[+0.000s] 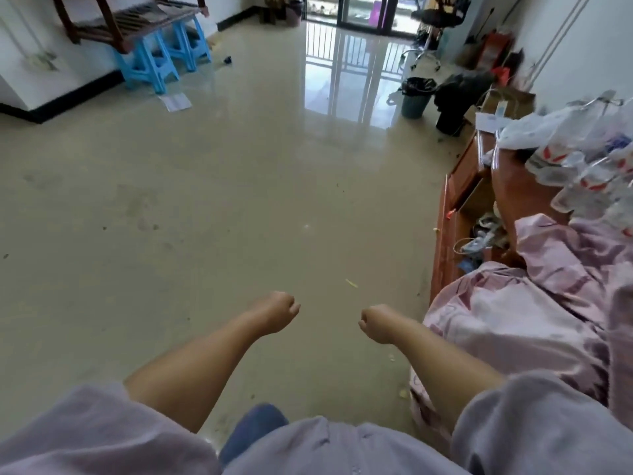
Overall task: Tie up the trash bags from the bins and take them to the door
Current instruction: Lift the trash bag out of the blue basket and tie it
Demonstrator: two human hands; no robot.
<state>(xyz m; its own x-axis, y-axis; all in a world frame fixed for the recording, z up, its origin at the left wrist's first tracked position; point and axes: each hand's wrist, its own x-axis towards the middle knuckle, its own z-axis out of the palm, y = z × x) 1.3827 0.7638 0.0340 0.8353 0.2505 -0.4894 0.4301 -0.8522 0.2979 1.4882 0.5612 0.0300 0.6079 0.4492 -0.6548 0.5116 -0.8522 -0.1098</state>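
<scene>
My left hand (275, 311) and my right hand (376, 322) hang out in front of me over the bare floor, both with fingers curled into loose fists and nothing in them. Far ahead on the right stands a blue-green bin (416, 97) lined with a black trash bag whose rim folds over the top. Beside it, further right, sits a second black bin or bag (452, 104), blurred. A glass door (359, 10) with a railing behind it closes the far end of the room.
A wooden cabinet (462, 200) with open compartments and clutter runs along the right. Pink cloth (531, 303) drapes over its near end, with plastic bags (582, 159) on top. Blue stools (157, 60) under a wooden bench stand far left. An office chair (435, 22) stands far right.
</scene>
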